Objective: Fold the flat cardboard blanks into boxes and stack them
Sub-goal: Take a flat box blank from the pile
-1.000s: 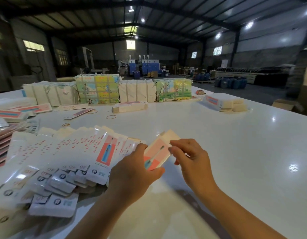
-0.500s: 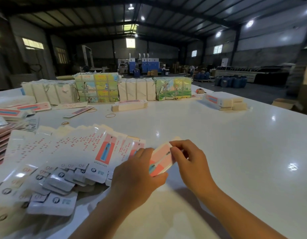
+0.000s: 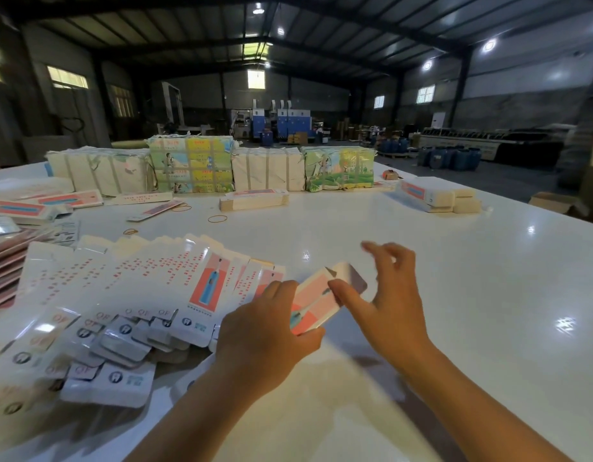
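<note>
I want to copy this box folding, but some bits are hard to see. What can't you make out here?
Head view only:
- Right hand: its upper fingers are smeared by motion blur.
- Box: its near end is covered by the left hand.
- Flat blanks: the print is too small to read, and the picture's left edge cuts the pile off.

One head-worn wide-angle view looks forward and down, close over the white table (image 3: 421, 245)

1. "QF" stands in faint pink letters on the tabs of several flat cardboard blanks (image 3: 128, 295) fanned on the white table.
2. Other print there is too small to read.
</note>
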